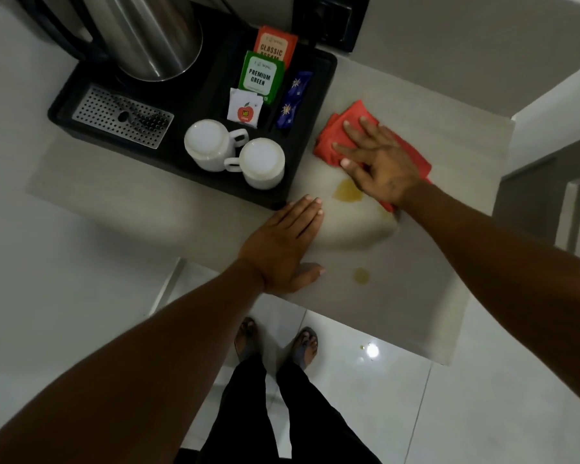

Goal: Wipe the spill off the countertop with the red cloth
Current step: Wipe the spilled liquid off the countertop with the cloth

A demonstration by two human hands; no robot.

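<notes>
Pale grey countertop over glossy white floor tiles, seen from above. Right hand pressed flat on the red cloth, fingers spread and extended, not clenched, palm down on the fabric. Cloth crumpled, lying just right of the black tray, near the counter's far side. Yellowish spill directly at the near edge of the right hand, touching or nearly touching the cloth; can't tell which. Second, smaller amber drop closer to the counter's front edge, well apart from the cloth. Left hand flat on the counter beside the tray's near right corner, fingers straight and together, holding nothing. On the tray: steel kettle at the back left, perforated metal drip plate, two white cups upside down and side by side, tea sachets standing in a slot, green one in front of orange, blue sticks to their right. Sandalled feet and dark trousers visible below the counter edge.
</notes>
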